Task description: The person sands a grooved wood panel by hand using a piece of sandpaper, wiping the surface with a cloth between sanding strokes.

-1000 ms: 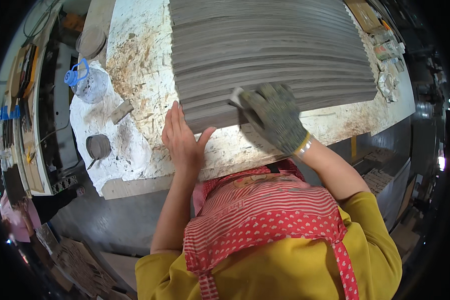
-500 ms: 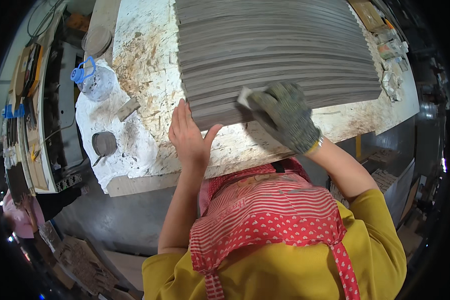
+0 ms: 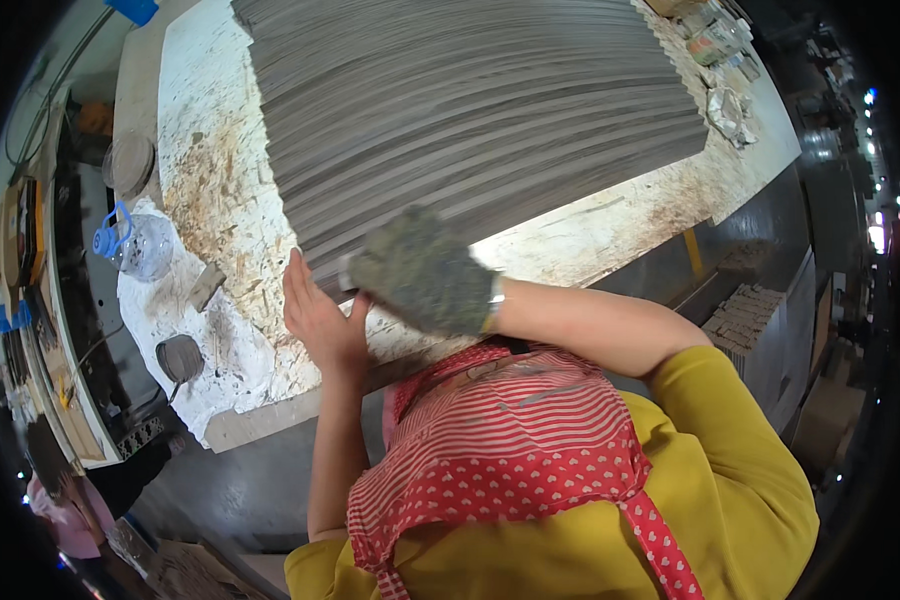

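A wide panel of grey wood-grain strips lies on the worktable, its left and right edges jagged. At its near left corner my bare left hand rests with fingers stretched along the edge and thumb apart. My right hand, in a dark grey-green knit glove, is closed over the panel's near edge, close to my left thumb. A small pale block pokes out at the left side of the glove; most of it is hidden in the grip. The glove is slightly blurred.
Left on the stained white worktable stand a clear plastic jug with blue cap and handle, a small grey block and a round pot of grey stuff. Jars sit far right. A person in pink is at lower left.
My right hand has swept left along the panel's near edge with the pale block, up to my left hand. My left hand stays at the corner. The whole view has turned and shifted.
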The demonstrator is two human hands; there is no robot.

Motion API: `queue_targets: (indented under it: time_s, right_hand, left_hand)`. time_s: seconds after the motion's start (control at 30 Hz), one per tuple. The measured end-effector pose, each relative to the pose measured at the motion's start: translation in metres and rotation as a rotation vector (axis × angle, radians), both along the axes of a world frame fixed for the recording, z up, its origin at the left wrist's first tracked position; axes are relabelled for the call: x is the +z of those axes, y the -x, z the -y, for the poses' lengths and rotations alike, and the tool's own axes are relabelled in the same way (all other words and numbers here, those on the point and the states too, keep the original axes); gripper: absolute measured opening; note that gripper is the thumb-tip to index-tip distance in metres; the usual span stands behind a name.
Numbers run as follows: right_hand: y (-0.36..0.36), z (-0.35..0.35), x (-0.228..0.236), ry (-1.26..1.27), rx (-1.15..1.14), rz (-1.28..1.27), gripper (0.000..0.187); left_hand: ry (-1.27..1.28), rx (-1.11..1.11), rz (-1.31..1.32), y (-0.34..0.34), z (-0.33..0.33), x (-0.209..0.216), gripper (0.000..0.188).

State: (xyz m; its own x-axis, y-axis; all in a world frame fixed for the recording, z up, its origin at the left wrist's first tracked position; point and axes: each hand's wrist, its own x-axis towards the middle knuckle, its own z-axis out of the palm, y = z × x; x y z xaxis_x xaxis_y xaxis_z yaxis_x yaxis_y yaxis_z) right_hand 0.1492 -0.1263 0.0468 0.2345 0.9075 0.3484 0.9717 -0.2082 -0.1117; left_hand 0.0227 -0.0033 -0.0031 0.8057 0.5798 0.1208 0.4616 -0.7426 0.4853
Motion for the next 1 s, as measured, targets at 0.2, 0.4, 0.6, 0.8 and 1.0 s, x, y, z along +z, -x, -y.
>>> queue_targets:
  time_s: [0.2,0.4,0.6,0.8,1.0]
  right_hand:
    - [0.004,0.009,0.031,-0.007,-0.044,-0.167,0.031]
    - [-0.052,0.098,0.025,-0.091,-0.202,-0.024,0.042]
    - [-0.035,0.012,0.015,-0.128,0.009,-0.122,0.028]
    - [-0.05,0.033,0.032,-0.018,0.085,-0.135,0.032]
    - [-0.024,-0.002,0.016,-0.05,0.094,-0.101,0.034]
  left_hand:
    - [-0.009,-0.003,-0.02,0.003,-0.005,-0.004,0.081]
    - [-0.085,-0.004,-0.017,0.002,-0.003,-0.004,0.095]
    - [-0.071,-0.015,0.009,0.001,-0.003,-0.007,0.095]
    - [-0.047,0.002,-0.003,0.006,-0.006,-0.006,0.092]
    - [-0.094,-0.026,0.013,0.002,-0.002,-0.005,0.089]
